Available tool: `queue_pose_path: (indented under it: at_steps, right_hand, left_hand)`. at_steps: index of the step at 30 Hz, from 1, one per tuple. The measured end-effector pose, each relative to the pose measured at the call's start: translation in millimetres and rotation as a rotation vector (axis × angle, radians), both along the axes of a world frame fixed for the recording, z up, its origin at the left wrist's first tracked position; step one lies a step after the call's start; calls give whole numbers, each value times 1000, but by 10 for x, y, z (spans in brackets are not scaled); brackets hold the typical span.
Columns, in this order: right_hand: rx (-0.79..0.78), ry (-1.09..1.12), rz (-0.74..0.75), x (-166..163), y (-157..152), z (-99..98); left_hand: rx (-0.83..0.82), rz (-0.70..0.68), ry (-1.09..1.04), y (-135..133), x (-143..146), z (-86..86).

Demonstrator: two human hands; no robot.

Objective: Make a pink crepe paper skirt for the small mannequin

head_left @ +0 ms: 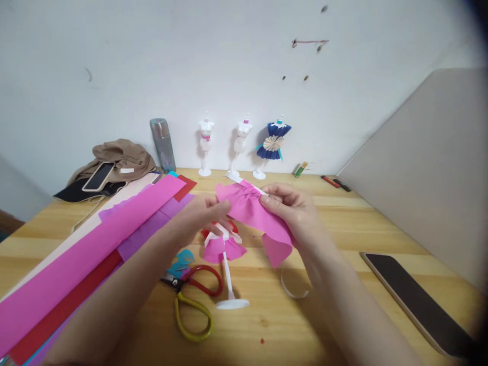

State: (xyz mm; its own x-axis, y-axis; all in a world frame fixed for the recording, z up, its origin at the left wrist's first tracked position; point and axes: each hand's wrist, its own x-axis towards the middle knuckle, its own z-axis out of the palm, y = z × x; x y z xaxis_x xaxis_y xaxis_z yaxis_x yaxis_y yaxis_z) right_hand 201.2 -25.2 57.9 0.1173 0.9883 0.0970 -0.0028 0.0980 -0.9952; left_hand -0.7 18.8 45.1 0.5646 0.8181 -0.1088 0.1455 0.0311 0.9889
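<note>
A gathered piece of pink crepe paper is stretched between my hands, with a white strip along its upper edge. My right hand pinches the gathers and the strip between thumb and fingers. At the other end, my left hand has its thumb on the paper's left edge, the other fingers curled below. Under the hands, a small white mannequin stand wears a pink and white paper skirt with red at the top. Scissors with one red and one yellow handle lie open to its left, beside blue paper scraps.
Long pink, red and purple paper sheets cover the table's left. Against the wall stand a flask and three mannequins, one in a blue dress. A phone lies by a brown cloth, another dark device at right.
</note>
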Motion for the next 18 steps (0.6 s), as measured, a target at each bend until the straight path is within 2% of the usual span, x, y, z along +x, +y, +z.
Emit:
queue_pose_path:
  at_steps: [2, 5, 9, 12, 14, 15, 16, 18]
  right_hand:
    - [-7, 17, 2, 0, 4, 3]
    - [15, 41, -7, 6, 11, -4]
    - [29, 15, -22, 37, 11, 10]
    - [33, -43, -20, 58, 12, 21]
    - [61, -82, -20, 64, 18, 12]
    - [78, -108, -16, 62, 20, 1]
    - [98, -142, -12, 57, 22, -12]
    - [134, -243, 0, 30, 18, -40]
  left_hand:
    - [-93, -109, -54, -50, 73, -82]
    - [-80, -47, -177, -139, 152, -118]
    - [1, 64, -85, -142, 146, -17]
    - [58, -13, 48, -47, 36, 73]
    - [190, -120, 217, 30, -90, 130]
    - [324, -136, 340, 65, -160, 161]
    - [460, -59, 434, 92, -230, 194]
    - [728, 246, 477, 116, -342, 263]
